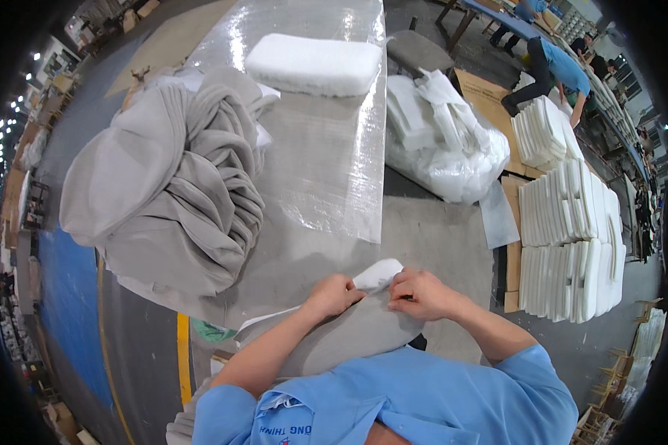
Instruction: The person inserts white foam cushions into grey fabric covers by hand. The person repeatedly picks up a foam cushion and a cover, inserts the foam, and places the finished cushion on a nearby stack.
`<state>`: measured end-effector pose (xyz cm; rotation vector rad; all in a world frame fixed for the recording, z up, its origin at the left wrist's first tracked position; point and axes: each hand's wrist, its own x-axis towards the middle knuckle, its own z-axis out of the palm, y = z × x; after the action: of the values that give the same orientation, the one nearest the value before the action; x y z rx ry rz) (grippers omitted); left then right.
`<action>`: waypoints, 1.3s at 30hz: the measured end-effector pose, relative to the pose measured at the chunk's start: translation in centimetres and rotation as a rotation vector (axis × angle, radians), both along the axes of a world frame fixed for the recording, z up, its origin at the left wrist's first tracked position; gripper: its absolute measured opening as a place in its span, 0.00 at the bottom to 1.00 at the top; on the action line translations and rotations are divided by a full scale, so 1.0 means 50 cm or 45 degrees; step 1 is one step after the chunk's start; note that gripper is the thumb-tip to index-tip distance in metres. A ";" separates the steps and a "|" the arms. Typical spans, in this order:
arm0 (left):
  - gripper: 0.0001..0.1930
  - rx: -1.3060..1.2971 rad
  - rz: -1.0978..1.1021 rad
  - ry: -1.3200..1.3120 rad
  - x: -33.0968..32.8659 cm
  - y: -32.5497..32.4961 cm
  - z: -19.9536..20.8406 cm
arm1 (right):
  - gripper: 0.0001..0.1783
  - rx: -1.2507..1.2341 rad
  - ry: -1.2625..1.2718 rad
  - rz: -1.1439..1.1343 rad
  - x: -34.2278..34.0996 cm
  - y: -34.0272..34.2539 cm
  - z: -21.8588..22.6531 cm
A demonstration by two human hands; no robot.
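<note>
A grey fabric cushion cover (pixel 360 337) lies at the near edge of the table, against my body. White padding (pixel 378 274) shows along its far edge, between and just beyond my hands. My left hand (pixel 334 295) is closed on the cover's edge, with thumb and fingers pinched together. To the right of it, my right hand (pixel 421 294) pinches the same edge, fingers curled where the padding meets the grey cloth. The fabric between the fingertips is partly hidden by the hands.
A large heap of grey covers (pixel 178 178) fills the table's left side. Beyond lies a white foam pad (pixel 313 65) on clear plastic sheeting (pixel 326 178). A plastic bag of white pieces (pixel 445 141) sits right, near stacked white pads (pixel 568 237). Another person (pixel 564 70) bends over farther back.
</note>
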<state>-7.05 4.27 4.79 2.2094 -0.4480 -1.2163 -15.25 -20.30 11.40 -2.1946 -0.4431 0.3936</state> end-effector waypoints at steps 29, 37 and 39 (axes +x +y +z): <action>0.18 -0.265 0.301 -0.087 -0.005 -0.015 -0.046 | 0.09 0.004 0.382 0.044 0.177 0.008 -0.143; 0.10 -0.554 0.403 0.171 0.040 -0.035 -0.065 | 0.08 0.464 0.301 -0.480 0.167 -0.022 -0.194; 0.11 -0.388 0.435 0.337 0.051 -0.039 -0.056 | 0.10 0.723 0.410 -0.908 0.105 -0.067 -0.247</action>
<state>-4.50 2.31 1.97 1.7501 -0.1294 -1.1460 -9.99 -23.63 -0.96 -1.5565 0.3707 0.1835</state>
